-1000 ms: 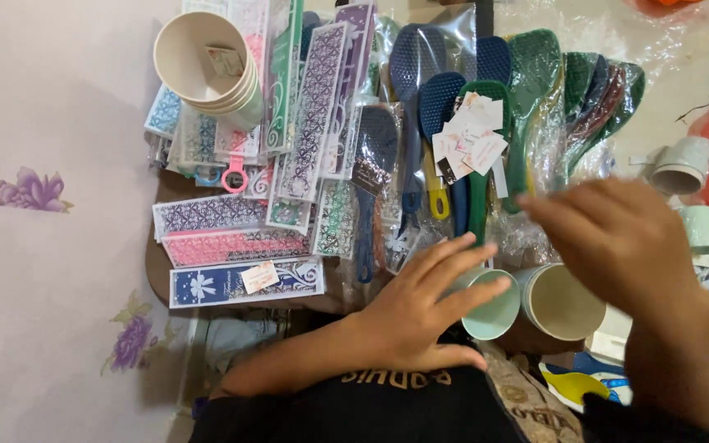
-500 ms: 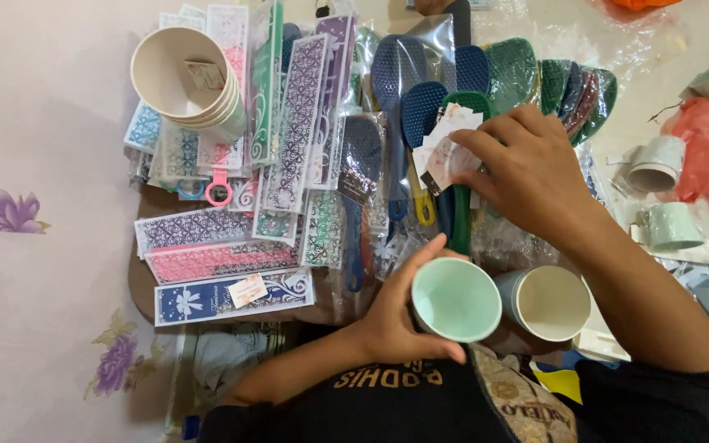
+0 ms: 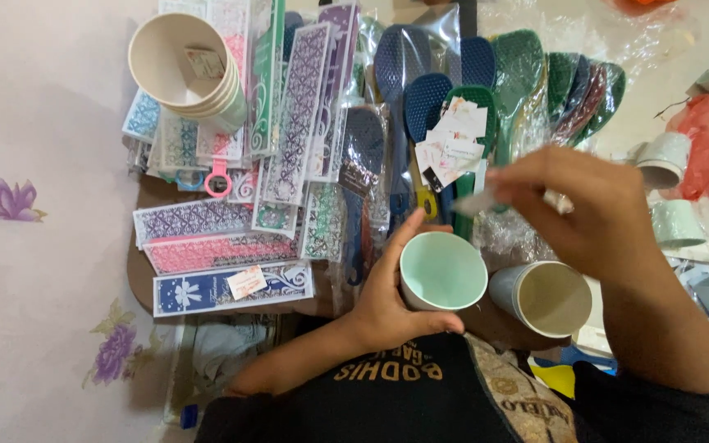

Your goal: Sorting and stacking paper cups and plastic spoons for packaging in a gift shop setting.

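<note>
1. Nearest the person, a pale blue plastic cup with a cream inside (image 3: 545, 297) lies on its side, just beside the held cup.
2. The left hand (image 3: 387, 295) wraps closed around a mint-green plastic cup (image 3: 442, 271), thumb along its lower rim, mouth facing up.
3. The right hand (image 3: 584, 209) hovers above, fingers pinched on a small white slip of paper (image 3: 473, 202).
4. Farther off lie blue and green plastic rice paddles in clear wrap (image 3: 486, 90), patterned flat packets (image 3: 231, 238) and a stack of cream cups (image 3: 190, 70).
</note>
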